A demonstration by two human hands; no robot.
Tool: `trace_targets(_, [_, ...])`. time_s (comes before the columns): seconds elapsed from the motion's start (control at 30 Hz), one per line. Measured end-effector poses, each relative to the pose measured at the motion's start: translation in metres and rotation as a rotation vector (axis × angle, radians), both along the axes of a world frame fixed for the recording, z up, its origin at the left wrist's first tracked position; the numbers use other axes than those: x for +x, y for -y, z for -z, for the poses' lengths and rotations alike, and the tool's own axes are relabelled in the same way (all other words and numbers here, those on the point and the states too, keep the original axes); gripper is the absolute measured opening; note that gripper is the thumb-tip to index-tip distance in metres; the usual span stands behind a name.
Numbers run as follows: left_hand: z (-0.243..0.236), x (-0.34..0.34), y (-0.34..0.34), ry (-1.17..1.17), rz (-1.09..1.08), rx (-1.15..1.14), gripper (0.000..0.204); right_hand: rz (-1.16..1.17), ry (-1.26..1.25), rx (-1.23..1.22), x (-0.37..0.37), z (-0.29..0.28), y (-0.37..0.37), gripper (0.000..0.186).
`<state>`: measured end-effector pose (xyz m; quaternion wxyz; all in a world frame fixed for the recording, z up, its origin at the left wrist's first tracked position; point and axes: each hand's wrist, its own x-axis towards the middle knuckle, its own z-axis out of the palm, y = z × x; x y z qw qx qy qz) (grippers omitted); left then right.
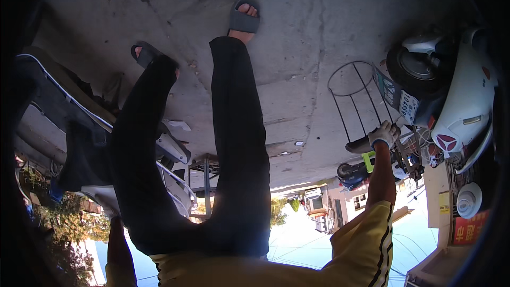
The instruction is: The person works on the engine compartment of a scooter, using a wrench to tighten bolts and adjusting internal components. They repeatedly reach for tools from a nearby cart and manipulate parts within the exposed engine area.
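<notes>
At the right, my right hand (384, 134) wears a pale work glove. Its fingers curl over the edge of a stool's dark seat (359, 145). Thin black legs and a round ring (350, 77) belong to that stool. Beside this hand is a rusty dark metal frame (409, 155), partly hidden. My left forearm drops at the lower left, in shadow; its hand (115, 222) is mostly hidden by my dark trouser leg and lies near a pale vehicle panel (100, 195). What those fingers do cannot be made out.
A white scooter (465, 101) with a black wheel stands at the right. Another grey-black vehicle (69, 93) lies along the left, close to my leg. Grey concrete ground (292, 37) carries small litter. A metal stand (206, 180) shows between my legs. Farther off are a blue scooter (353, 175) and buildings.
</notes>
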<state>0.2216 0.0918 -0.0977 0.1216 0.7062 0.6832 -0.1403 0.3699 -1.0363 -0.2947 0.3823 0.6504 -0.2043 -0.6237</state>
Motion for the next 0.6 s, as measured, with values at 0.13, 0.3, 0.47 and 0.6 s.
trace_targets(0.13, [-0.001,0.049,0.030,0.026,0.007,0.021,0.088,0.033,-0.148,0.030,0.006,-0.003,-0.009,0.094])
trace_targets(0.3, [-0.008,0.038,0.072,0.046,-0.085,0.026,0.090,0.032,-0.142,0.344,-0.048,0.028,-0.009,0.074])
trace_targets(0.47, [-0.001,0.033,0.076,0.066,-0.145,0.014,0.091,0.174,-0.236,0.491,-0.050,0.034,-0.193,0.070])
trace_targets(0.6, [0.008,0.011,0.072,0.102,-0.147,-0.026,0.092,0.314,-0.179,0.607,-0.061,0.023,-0.303,0.064])
